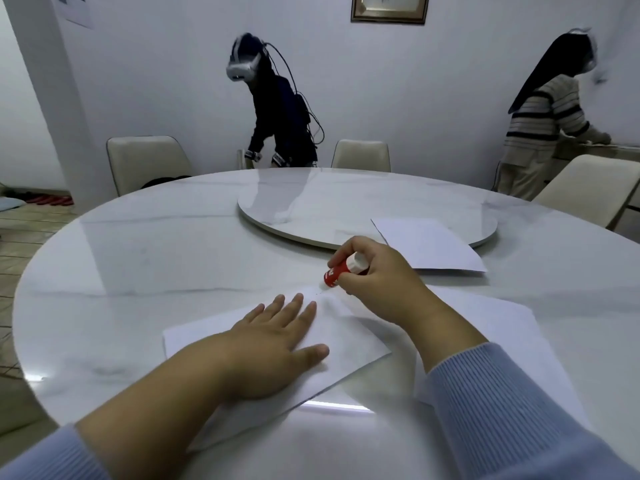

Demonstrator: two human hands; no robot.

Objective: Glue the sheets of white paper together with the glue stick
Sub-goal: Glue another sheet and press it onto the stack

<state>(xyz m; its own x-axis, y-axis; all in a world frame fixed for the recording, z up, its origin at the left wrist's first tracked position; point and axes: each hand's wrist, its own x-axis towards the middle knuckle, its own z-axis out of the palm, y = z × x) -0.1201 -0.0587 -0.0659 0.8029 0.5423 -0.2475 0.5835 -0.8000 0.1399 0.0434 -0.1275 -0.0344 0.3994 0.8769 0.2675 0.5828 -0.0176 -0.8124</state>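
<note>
Red glue stick [335, 274], tilted, tip touching near sheet of white paper [349, 344]; second sheet [485, 327] beside; third sheet [429, 244] beyond.

We read this as a home dining room: big round marble-look table [138, 258] with a lazy Susan turntable [311, 209] in the middle, cream padded dining chairs [145, 161] around it, framed picture [389, 8] on a plain white wall, tiled floor [31, 230], red slippers [48, 199] by the wall at left.
</note>
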